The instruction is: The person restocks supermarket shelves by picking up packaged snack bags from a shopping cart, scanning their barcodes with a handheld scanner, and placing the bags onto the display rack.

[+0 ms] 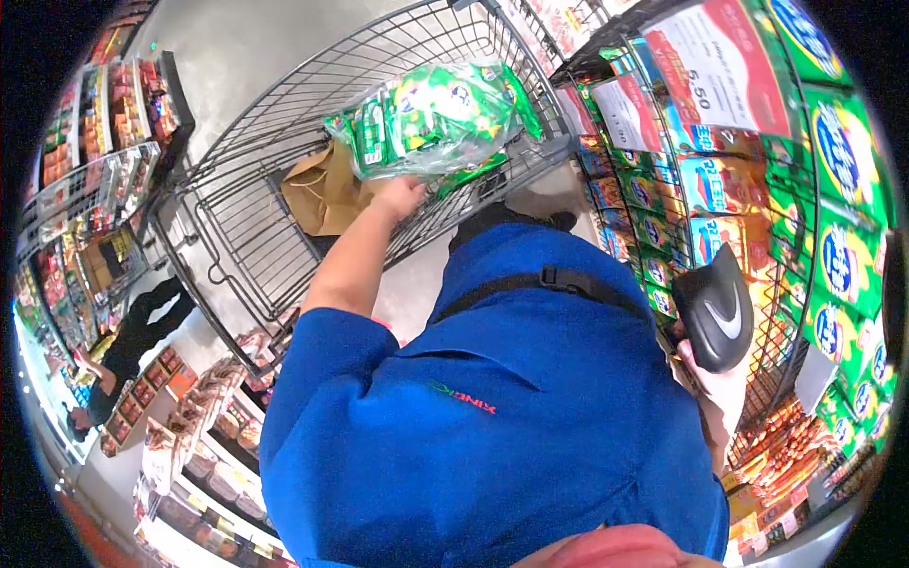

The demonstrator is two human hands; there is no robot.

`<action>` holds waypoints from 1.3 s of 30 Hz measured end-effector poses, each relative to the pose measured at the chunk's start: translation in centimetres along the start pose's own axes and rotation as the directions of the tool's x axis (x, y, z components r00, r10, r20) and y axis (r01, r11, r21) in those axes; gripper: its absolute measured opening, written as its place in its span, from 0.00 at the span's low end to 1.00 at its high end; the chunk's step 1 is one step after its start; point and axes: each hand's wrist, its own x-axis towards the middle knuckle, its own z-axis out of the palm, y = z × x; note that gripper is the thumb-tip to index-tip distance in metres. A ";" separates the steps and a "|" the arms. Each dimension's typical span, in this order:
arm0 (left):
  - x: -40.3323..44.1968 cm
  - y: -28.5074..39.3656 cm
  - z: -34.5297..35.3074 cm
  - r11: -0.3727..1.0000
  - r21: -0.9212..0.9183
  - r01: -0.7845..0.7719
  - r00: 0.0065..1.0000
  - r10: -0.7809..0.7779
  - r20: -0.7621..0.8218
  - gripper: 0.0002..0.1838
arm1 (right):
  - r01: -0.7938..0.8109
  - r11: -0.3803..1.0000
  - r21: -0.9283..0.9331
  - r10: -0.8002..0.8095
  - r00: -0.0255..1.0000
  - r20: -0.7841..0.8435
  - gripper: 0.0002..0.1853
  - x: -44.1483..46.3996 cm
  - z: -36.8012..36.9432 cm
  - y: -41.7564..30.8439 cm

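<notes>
Green package (440,109) in clear plastic, lying in the wire cart (363,43) beside a brown paper bag (327,194). Left hand (402,196) at its near edge, fingers curled; whether they pinch the film cannot be told. Sound handling probably means gathering several folds of film, since one stretched layer may tear, and keeping the load clear of the bag. Right hand largely hidden by a black swoosh-marked object (718,308); its state is indeterminable. Green packs (843,156) fill the racks alongside; another person (123,355) is at far left.
</notes>
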 end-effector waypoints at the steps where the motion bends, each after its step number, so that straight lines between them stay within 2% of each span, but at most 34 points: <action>1: 0.8 -0.4 0.0 0.987 0.158 0.001 1.000 -0.004 0.019 0.19 | -0.020 1.000 -0.011 0.019 1.000 -0.005 0.27 0.4 0.5 -0.2; 2: 1.3 -0.3 0.2 0.993 0.075 0.089 0.995 -0.085 -0.058 0.17 | -0.030 0.999 -0.031 0.030 1.000 -0.009 0.27 0.8 0.9 -0.4; 3: 2.0 -0.4 0.6 0.994 0.069 0.083 0.996 -0.080 -0.041 0.17 | -0.046 0.998 -0.040 0.046 0.999 -0.011 0.27 1.0 1.4 -0.6; 5: 4.2 0.3 1.3 0.997 0.006 -0.083 0.942 0.080 -0.327 0.16 | -0.171 0.983 -0.069 0.167 0.984 -0.068 0.25 1.5 2.1 -0.9; 6: 5.2 1.3 1.9 0.970 0.006 -0.242 0.879 0.222 -0.421 0.14 | -0.172 0.960 -0.220 0.178 0.984 0.009 0.25 1.8 1.8 -0.7; 7: 5.8 3.1 2.0 0.967 -0.001 -0.254 0.885 0.232 -0.404 0.14 | -0.281 0.959 -0.044 0.279 0.960 -0.035 0.26 1.4 2.0 0.3; 9: 6.8 8.1 1.4 0.853 -0.113 -0.510 0.776 0.399 -0.489 0.13 | -0.316 0.922 -0.223 0.304 0.948 -0.090 0.28 2.7 3.6 -2.5; 10: 7.7 10.4 1.3 0.857 -0.170 -0.486 0.803 0.361 -0.474 0.13 | -0.285 0.920 -0.271 0.236 0.951 -0.198 0.30 2.6 4.1 -2.2; 11: 8.7 12.8 1.3 0.858 -0.225 -0.462 0.828 0.327 -0.457 0.13 | -0.301 0.915 -0.269 0.247 0.944 -0.218 0.30 2.6 4.4 -2.3; 12: 9.4 15.2 1.1 0.863 -0.352 -0.362 0.877 0.188 -0.441 0.15 | -0.323 0.932 -0.163 0.285 0.933 -0.218 0.31 2.4 4.6 -2.4; 13: 11.2 16.3 1.7 0.856 -0.354 -0.377 0.879 0.211 -0.427 0.15 | -0.340 0.939 -0.055 0.321 0.922 -0.216 0.33 2.2 4.5 -2.5; 14: 13.5 17.2 2.4 0.889 -0.382 -0.251 0.896 0.064 -0.440 0.16 | -0.439 0.895 -0.076 0.426 0.894 -0.135 0.33 1.8 3.9 -2.6; 15: 15.4 18.2 2.9 0.903 -0.411 -0.123 0.890 -0.083 -0.448 0.18 | -0.476 0.879 -0.011 0.470 0.871 -0.139 0.33 1.4 4.0 -2.8; 16: 16.6 19.0 3.0 0.883 -0.468 -0.035 0.911 -0.164 -0.378 0.21 | -0.477 0.878 -0.032 0.465 0.867 -0.178 0.32 0.9 4.1 -2.5; 19: 20.4 19.1 4.4 0.959 -0.282 0.013 0.937 -0.110 -0.331 0.25 | -0.544 0.827 -0.139 0.504 0.828 -0.243 0.29 -0.3 4.1 -2.8; 21: 21.6 19.3 4.8 0.976 -0.217 0.003 0.921 -0.087 -0.380 0.23 | -0.521 0.850 -0.080 0.485 0.832 -0.268 0.28 -1.5 4.2 -2.2; 23: 21.2 19.5 4.1 0.986 -0.166 -0.023 0.939 -0.036 -0.342 0.23 | -0.551 0.834 -0.025 0.516 0.796 -0.315 0.24 -1.7 4.3 -2.7; 25: 21.5 19.1 3.7 0.992 -0.120 -0.037 0.947 -0.003 -0.322 0.21 | -0.475 0.880 0.012 0.447 0.819 -0.360 0.23 -2.4 4.5 -1.7; 27: 21.2 18.7 4.0 0.995 -0.063 -0.072 0.925 0.043 -0.378 0.19 | -0.473 0.880 0.047 0.464 0.833 -0.302 0.26 -3.0 4.3 -0.8; 29: 20.0 17.3 4.7 0.983 -0.039 -0.180 0.890 0.145 -0.432 0.16 | -0.415 0.909 0.032 0.404 0.862 -0.308 0.28 -3.1 4.2 -0.4; 31: 16.7 16.6 4.6 0.930 -0.136 -0.341 0.826 0.228 -0.515 0.12 | -0.379 0.924 0.050 0.376 0.879 -0.293 0.28 -3.4 3.9 0.5; 32: 14.6 16.6 3.9 0.930 -0.119 -0.347 0.817 0.238 -0.525 0.12 | -0.351 0.935 0.055 0.353 0.900 -0.256 0.29 -3.5 4.1 1.2; 33: 12.2 16.8 3.0 0.880 -0.258 -0.399 0.817 0.214 -0.536 0.11 | -0.275 0.955 0.115 0.296 0.915 -0.274 0.30 -3.5 4.4 1.9; 34: 10.5 16.4 2.3 0.810 -0.388 -0.439 0.817 0.180 -0.548 0.12 | -0.275 0.958 0.088 0.288 0.912 -0.292 0.32 -3.2 4.5 2.0; 35: 9.5 15.4 1.4 0.757 -0.427 -0.494 0.803 0.209 -0.558 0.13 | -0.269 0.961 0.060 0.274 0.914 -0.298 0.35 -2.7 4.7 1.9; 36: 8.7 14.3 0.4 0.633 -0.581 -0.511 0.827 0.178 -0.534 0.12 | -0.261 0.945 0.196 0.304 0.922 -0.239 0.37 -2.4 4.8 2.2; 37: 7.8 13.4 -0.6 0.481 -0.707 -0.518 0.845 0.158 -0.512 0.10 | -0.177 0.952 0.251 0.242 0.934 -0.261 0.40 -2.0 5.2 2.9; 39: 2.5 14.5 -4.9 0.192 -0.844 -0.500 0.860 0.229 -0.457 0.08 | -0.169 0.945 0.279 0.240 0.940 -0.242 0.42 -0.4 5.8 1.8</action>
